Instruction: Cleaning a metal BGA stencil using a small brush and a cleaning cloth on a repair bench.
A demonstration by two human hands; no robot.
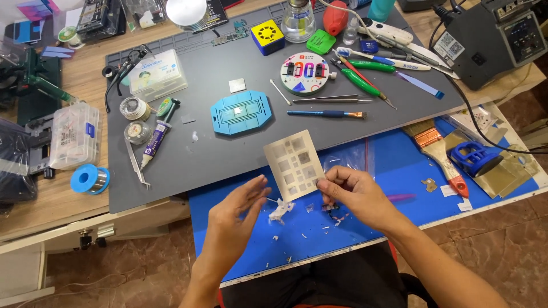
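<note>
Pinching a stencil point(294, 164) by its lower right edge, the right hand point(355, 193) holds it above the desk's point(399, 165) blue mat, near the front edge. The left hand point(238, 212) hovers half-open just left, empty, over white scraps point(281, 212). Beyond, bare grey mat point(188, 165) lies before a blue jig point(240, 112).

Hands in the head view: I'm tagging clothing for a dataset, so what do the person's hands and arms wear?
Nothing shows on either: the left hand and the right hand are bare, without gloves, rings or a watch. Both forearms are bare too, with no sleeves in view.
</note>
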